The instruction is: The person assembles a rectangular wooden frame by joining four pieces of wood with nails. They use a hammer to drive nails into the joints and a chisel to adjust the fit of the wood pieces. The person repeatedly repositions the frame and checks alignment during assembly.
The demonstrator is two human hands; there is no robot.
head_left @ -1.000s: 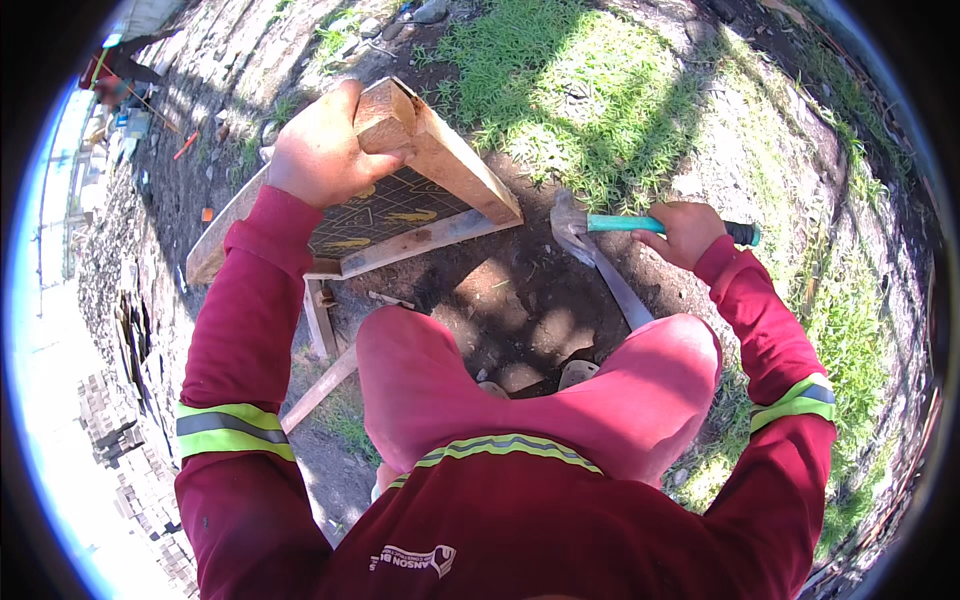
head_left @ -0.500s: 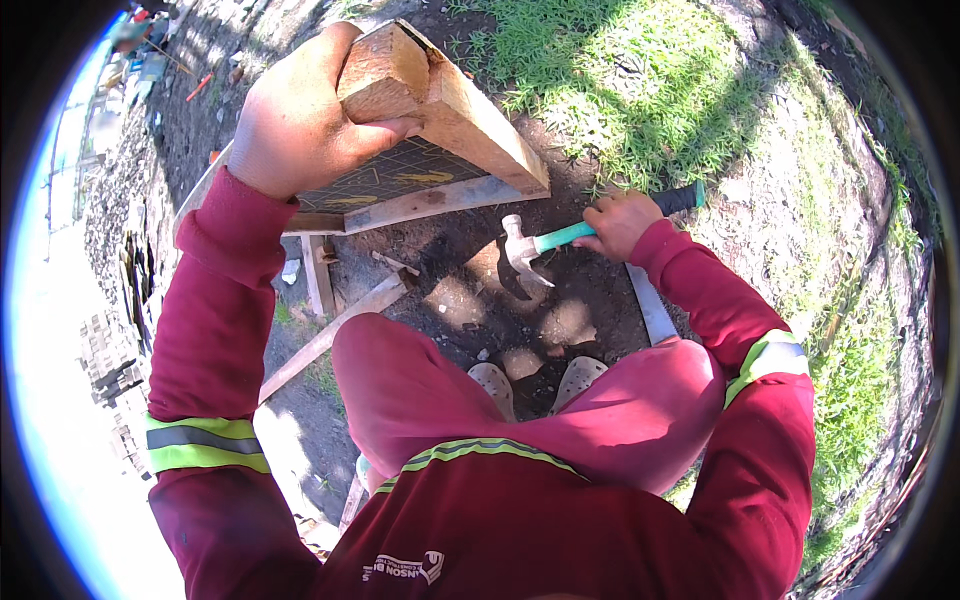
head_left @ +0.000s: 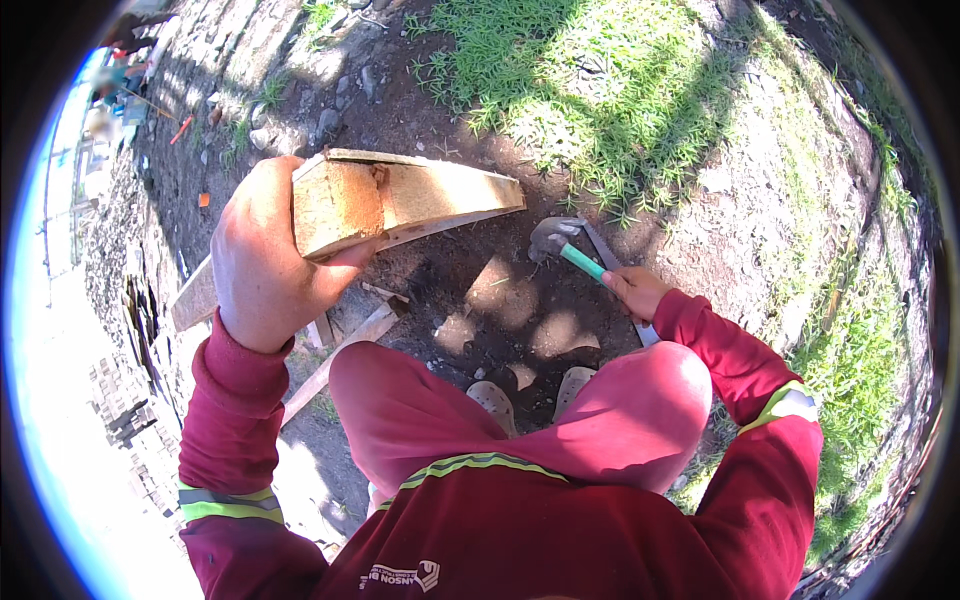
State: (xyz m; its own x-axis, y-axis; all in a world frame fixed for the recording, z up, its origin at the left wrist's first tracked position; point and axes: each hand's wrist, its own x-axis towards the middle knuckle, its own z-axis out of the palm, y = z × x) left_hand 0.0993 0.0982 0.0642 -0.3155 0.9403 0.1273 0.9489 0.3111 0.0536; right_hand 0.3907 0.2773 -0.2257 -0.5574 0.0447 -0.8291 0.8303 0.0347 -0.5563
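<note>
Our left hand [head_left: 262, 258] is curled firmly around the corner of the pale, raw-timber frame [head_left: 430, 193], in front of our left knee, its thumb pressed beneath the end. Our right hand [head_left: 638, 291] grips the teal-handled, grey-metal claw hammer [head_left: 582, 262], whose head sits apart from the frame.

hammer handle [head_left: 583, 262] partly hidden, shoes [head_left: 492, 402] half-covered

Wide fisheye view downward from the head
</note>
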